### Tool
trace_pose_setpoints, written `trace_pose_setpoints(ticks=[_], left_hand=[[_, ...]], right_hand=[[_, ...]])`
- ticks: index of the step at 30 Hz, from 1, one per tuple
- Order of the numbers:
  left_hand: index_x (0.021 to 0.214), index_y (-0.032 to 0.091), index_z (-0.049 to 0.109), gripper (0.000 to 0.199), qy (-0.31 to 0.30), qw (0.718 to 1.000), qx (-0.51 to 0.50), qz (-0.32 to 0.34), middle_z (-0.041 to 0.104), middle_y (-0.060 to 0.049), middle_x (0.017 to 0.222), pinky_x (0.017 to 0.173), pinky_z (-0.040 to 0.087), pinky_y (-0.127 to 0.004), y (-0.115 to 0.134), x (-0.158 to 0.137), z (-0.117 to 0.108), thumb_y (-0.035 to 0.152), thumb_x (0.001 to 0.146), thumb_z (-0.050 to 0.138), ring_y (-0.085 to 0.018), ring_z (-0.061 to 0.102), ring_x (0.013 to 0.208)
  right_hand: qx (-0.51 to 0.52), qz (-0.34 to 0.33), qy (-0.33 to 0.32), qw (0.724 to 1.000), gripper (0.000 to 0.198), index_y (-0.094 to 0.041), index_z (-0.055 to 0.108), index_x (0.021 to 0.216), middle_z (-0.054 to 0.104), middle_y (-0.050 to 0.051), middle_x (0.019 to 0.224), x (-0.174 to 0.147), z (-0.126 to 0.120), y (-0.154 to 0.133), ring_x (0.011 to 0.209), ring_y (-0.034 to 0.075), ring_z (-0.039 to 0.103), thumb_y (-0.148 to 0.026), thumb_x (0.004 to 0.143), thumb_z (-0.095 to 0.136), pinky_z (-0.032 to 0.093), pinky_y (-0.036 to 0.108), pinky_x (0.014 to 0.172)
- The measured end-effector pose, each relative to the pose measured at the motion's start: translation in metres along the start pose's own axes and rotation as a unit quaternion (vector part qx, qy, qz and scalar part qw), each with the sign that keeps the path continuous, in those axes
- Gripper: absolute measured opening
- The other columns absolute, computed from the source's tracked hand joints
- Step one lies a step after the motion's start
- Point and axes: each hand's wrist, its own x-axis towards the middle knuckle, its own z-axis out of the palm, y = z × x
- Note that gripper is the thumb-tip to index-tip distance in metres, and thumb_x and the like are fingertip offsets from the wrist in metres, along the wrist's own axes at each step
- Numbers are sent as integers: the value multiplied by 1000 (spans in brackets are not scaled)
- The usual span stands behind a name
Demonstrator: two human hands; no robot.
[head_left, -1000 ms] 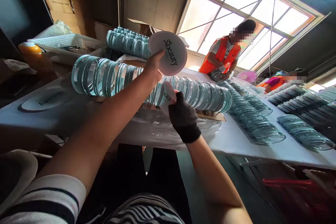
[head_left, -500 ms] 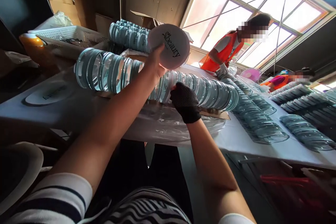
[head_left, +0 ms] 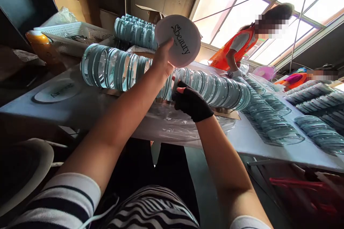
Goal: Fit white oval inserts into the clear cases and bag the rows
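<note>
My left hand (head_left: 162,57) is closed on the edge of a round white disc (head_left: 185,43) printed with dark "beauty" lettering, thumb on the printed face. The disc is raised above a long row of round, glass-like discs (head_left: 104,68) standing on edge. Against the near side of this row is my right hand (head_left: 190,102), in a black glove that leaves the fingertips bare. Its thumb and index finger stand apart, with nothing visible between them; the other fingers are partly hidden. Another printed white disc (head_left: 57,91) lies flat on the table at the left.
Under the row are cardboard (head_left: 228,112) and clear plastic wrap (head_left: 172,121). More stacked discs (head_left: 271,121) cover the table's right side. A white basket (head_left: 77,30) and an orange bottle (head_left: 40,44) stand back left. A co-worker in an orange vest (head_left: 236,52) bends over the far side.
The view has shifted slightly. My left hand has turned the printed disc a little more toward me and raised it. My right thumb and index finger have spread apart at the row.
</note>
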Motion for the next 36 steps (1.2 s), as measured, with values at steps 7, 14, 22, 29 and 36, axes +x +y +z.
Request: trace_pose_setpoints(ticks=[7, 14, 22, 29, 36], left_hand=[[148, 16, 48, 46, -6, 1000, 15, 26, 58, -9, 151, 115, 47, -46, -4, 2, -2, 30, 104, 51, -27, 53, 140], [114, 14, 66, 20, 0, 996, 20, 82, 77, -9, 111, 102, 55, -40, -16, 13, 0, 18, 96, 60, -26, 66, 121], [82, 16, 67, 6, 36, 989, 22, 141, 71, -1, 77, 87, 59, -36, -24, -11, 3, 10, 85, 68, -19, 71, 82], [98, 15, 69, 9, 11, 995, 14, 103, 77, -8, 105, 99, 57, -42, -1, -34, 5, 18, 93, 62, -25, 72, 107], [145, 17, 52, 46, 0, 997, 50, 64, 66, -11, 139, 111, 49, -53, 46, 5, -17, 30, 102, 51, -29, 55, 137]], right_hand=[[117, 67, 37, 990, 27, -21, 53, 121, 70, -1, 73, 14, 15, -13, 47, 10, 52, -36, 99, 50, 56, 26, 55], [-351, -95, 276, 890, 50, -15, 56, 137, 73, 17, 113, 6, -20, -37, 97, 27, 73, -43, 96, 51, 61, 40, 80], [-552, -355, 360, 663, 57, -15, 47, 147, 48, 18, 155, 28, -11, -38, 146, 26, 43, -32, 93, 41, 42, 50, 116], [-376, -230, 516, 734, 43, -11, 63, 115, 70, 18, 106, 21, -4, -48, 92, 27, 67, -37, 87, 44, 57, 40, 76], [-560, -194, 403, 697, 50, -18, 57, 138, 73, 14, 102, -77, 43, -39, 73, 23, 67, -30, 90, 45, 51, 32, 58]])
